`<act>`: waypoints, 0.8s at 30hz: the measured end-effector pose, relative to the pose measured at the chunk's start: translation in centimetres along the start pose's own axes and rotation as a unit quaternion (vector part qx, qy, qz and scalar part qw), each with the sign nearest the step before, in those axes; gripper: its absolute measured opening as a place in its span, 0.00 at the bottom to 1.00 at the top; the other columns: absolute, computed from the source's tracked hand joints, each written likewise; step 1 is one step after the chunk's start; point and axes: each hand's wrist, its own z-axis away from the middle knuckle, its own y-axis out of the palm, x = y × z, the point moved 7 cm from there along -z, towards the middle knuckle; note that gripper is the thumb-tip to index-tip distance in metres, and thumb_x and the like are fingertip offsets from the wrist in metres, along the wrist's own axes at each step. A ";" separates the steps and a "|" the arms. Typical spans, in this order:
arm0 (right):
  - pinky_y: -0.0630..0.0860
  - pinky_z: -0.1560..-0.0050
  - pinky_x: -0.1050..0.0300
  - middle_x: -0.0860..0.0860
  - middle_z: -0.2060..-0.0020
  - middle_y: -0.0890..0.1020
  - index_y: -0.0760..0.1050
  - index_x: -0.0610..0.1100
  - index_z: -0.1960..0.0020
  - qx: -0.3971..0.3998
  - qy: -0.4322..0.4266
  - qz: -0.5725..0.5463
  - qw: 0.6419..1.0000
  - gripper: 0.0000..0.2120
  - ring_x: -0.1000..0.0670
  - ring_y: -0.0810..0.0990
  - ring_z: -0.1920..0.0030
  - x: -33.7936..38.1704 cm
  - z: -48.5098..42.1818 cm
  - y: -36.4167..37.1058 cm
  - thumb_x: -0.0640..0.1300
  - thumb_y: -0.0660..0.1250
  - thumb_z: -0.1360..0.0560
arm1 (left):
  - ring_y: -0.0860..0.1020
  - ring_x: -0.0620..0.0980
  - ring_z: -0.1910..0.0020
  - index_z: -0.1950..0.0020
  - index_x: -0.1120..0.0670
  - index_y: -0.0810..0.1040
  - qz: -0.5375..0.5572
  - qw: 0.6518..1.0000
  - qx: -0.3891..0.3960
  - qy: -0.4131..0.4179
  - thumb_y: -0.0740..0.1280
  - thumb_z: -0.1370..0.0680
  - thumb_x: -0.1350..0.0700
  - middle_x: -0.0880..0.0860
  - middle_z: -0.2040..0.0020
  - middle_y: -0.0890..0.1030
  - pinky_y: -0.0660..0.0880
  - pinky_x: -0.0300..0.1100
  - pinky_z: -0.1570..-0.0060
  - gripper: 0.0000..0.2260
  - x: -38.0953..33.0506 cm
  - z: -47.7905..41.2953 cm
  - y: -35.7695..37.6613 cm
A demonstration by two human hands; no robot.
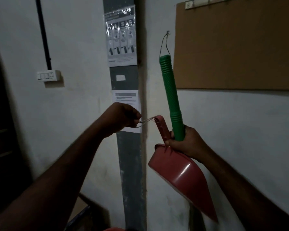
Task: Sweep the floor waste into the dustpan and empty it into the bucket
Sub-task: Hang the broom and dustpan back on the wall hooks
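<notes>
nearest, the right hand [187,144] was curled round the lower end of a green ribbed broom handle [171,97], with its thumb pressed against the base of a red dustpan [178,177]'s handle, so both tools were held in one grip. the dustpan hung tilted, its scoop pointing down and to the right, held off the floor and in front of the wall. just to the left, the left hand [122,119] had its fingertips pressed together, pinching a thin string loop [145,121] tied through the tip of the dustpan's handle and drawn out sideways.

low in the view a brown cardboard box [80,212] sat in shadow, and a sliver of red rim [113,229] showed at the bottom edge, too little to tell what it was.

behind the hands stood a dim, scuffed white wall [77,64]. a dark cord [163,45] ran from the top of the broom handle up to a nail [168,32]. a grey vertical panel [128,164] carried a shiny instruction poster [121,37] and, lower, a white paper notice [126,99]. a brown board [237,45] was on the wall to the right. to the left were a white switchboard [48,75] under a black conduit [43,34], and a dark door [0,130] at the edge.
</notes>
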 end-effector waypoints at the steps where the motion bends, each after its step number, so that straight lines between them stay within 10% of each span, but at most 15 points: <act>1: 0.79 0.58 0.52 0.44 0.61 0.83 0.76 0.45 0.60 0.000 0.001 0.000 1.000 0.12 0.52 0.80 0.63 -0.6 -0.2 -1.0 0.38 0.79 0.34 | 0.85 0.47 0.57 0.48 0.57 0.84 -0.064 0.998 0.001 0.023 0.73 0.28 0.67 0.54 0.55 0.85 0.81 0.37 0.51 0.10 -0.8 -0.9 0.9; 15: 0.79 0.58 0.49 0.46 0.64 0.81 0.76 0.44 0.59 -0.036 -0.020 -0.009 0.999 0.11 0.50 0.80 0.63 -9.5 -7.9 -18.0 0.38 0.78 0.33 | 0.82 0.52 0.46 0.38 0.53 0.82 -0.376 0.911 -0.063 0.160 0.65 0.22 0.67 0.56 0.42 0.83 0.78 0.44 0.42 0.16 -10.3 -15.8 14.0; 24: 0.78 0.62 0.56 0.51 0.67 0.80 0.76 0.44 0.59 -0.095 -0.029 -0.011 0.995 0.11 0.55 0.80 0.67 -12.8 -14.2 -25.5 0.38 0.78 0.33 | 0.83 0.48 0.63 0.50 0.58 0.85 -0.180 0.945 -0.217 0.165 0.72 0.25 0.64 0.56 0.57 0.85 0.82 0.45 0.55 0.05 -12.3 -26.8 14.1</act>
